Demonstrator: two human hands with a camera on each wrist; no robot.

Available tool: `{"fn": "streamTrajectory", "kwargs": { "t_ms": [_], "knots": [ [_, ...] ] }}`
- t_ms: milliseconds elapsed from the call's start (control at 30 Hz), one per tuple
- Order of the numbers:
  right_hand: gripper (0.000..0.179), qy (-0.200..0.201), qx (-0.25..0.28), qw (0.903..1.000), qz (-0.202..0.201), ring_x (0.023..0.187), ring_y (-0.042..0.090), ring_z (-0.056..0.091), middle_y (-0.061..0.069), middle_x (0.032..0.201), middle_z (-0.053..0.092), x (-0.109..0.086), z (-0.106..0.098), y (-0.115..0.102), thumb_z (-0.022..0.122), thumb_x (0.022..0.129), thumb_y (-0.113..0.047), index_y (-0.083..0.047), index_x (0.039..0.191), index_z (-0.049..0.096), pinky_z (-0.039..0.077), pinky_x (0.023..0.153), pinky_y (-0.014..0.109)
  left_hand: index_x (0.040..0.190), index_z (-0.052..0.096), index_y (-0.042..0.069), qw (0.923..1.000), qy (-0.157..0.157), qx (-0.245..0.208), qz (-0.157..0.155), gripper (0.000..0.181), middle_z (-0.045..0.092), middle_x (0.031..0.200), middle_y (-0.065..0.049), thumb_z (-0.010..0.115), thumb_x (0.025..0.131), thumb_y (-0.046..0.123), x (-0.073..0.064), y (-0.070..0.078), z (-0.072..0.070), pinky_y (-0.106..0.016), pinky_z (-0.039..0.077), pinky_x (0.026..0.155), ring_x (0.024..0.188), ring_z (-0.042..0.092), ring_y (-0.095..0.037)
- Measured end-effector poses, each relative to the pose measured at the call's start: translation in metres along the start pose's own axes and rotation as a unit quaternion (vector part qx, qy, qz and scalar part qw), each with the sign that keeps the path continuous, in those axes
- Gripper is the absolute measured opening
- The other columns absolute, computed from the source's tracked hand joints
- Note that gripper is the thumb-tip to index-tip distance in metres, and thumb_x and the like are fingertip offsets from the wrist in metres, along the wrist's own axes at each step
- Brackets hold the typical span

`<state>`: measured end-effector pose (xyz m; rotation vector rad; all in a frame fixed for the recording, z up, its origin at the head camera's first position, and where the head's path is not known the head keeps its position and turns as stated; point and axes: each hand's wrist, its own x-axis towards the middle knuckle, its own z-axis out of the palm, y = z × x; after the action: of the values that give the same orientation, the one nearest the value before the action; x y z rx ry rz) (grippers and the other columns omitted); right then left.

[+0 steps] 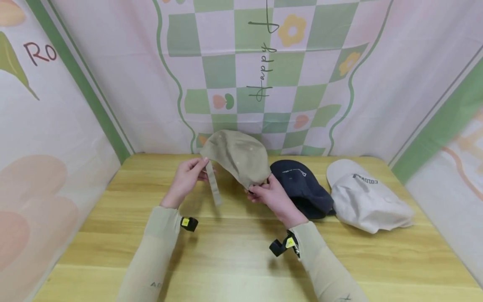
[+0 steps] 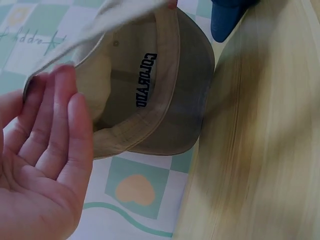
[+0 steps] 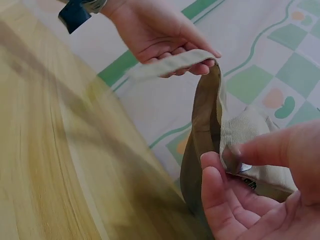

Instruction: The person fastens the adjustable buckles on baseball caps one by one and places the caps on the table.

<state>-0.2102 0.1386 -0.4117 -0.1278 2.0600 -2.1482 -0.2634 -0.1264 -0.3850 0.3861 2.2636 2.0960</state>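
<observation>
A khaki baseball cap (image 1: 238,154) is held up over the back of the table, its back opening toward me. My left hand (image 1: 190,173) pinches the cap's edge where the loose strap (image 1: 213,184) begins; the strap's free end hangs down. My right hand (image 1: 272,197) grips the opposite side of the opening, thumb and fingers on a metal buckle (image 3: 234,159). In the left wrist view, the cap's inside shows COLORADO lettering (image 2: 146,80) and the brim (image 2: 192,85) points away. Whether the brim touches the table is unclear.
To the right of the khaki cap lie a navy cap (image 1: 302,188) and, beside it, an off-white cap (image 1: 371,201) with dark lettering. The wooden table (image 1: 226,260) meets a patterned cloth backdrop (image 1: 219,71) at its back edge. Cloth walls flank both sides.
</observation>
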Motion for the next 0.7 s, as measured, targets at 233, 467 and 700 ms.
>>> {"fn": "streamTrajectory", "kwargs": {
  "t_ms": [233,467,700],
  "knots": [
    [0.036,0.08,0.005,0.9967,0.002,0.073,0.023,0.073,0.027,0.104,0.071,-0.0017,0.0041,-0.0004,0.063,0.1,-0.007,-0.005,0.116,0.032,0.058,0.063,0.031,0.103,0.069,-0.005,0.9997,0.006,-0.015,0.018,0.03,0.075,0.096,-0.014,0.055,0.108,0.021,0.0005,-0.001,0.0003,-0.041,0.06,0.077,0.072,0.071,-0.017],
    [0.023,0.116,0.043,0.9917,-0.033,0.076,0.023,0.074,0.023,0.104,0.072,-0.0023,0.0052,0.0003,0.064,0.1,-0.003,-0.002,0.093,0.042,0.06,0.063,0.03,0.109,0.068,-0.009,0.9995,0.012,-0.023,0.019,0.032,0.075,0.095,-0.013,0.053,0.109,0.019,0.0005,-0.0021,-0.0005,-0.038,0.061,0.075,0.073,0.071,-0.015],
    [0.017,0.08,0.058,0.9921,-0.077,0.079,0.022,0.072,0.029,0.108,0.067,-0.0018,0.0018,0.0018,0.06,0.101,0.001,0.009,0.116,0.063,0.061,0.075,0.034,0.108,0.067,-0.009,0.9992,0.01,-0.028,0.027,0.032,0.068,0.108,-0.034,0.052,0.109,0.019,0.001,-0.0017,-0.0004,-0.045,0.06,0.076,0.073,0.071,-0.016]
  ]
}}
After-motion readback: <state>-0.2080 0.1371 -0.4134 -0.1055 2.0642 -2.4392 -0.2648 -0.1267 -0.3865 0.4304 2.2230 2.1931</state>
